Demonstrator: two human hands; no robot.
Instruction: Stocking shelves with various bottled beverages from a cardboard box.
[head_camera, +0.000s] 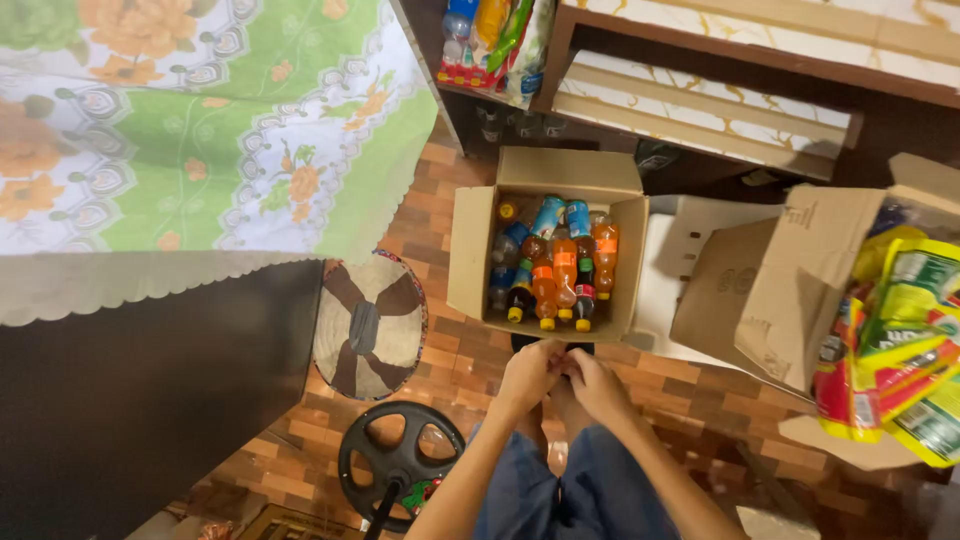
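Left hand (527, 375) and right hand (592, 383): touching, grip pressing together on something small and dark, unidentifiable. Just beyond the grip: open cardboard box (470, 262) holding soda bottles (555, 270).

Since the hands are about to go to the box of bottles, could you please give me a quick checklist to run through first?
1. Cardboard box flaps open: ok.
2. Bottles visible and reachable from above: ok.
3. Left hand free of any load: cannot tell, it is pressed against the right.
4. Right hand free: cannot tell, same reason.
5. Floor between hands and box unobstructed: ok.
6. Black wheel-shaped stand apart from the hands: ok.
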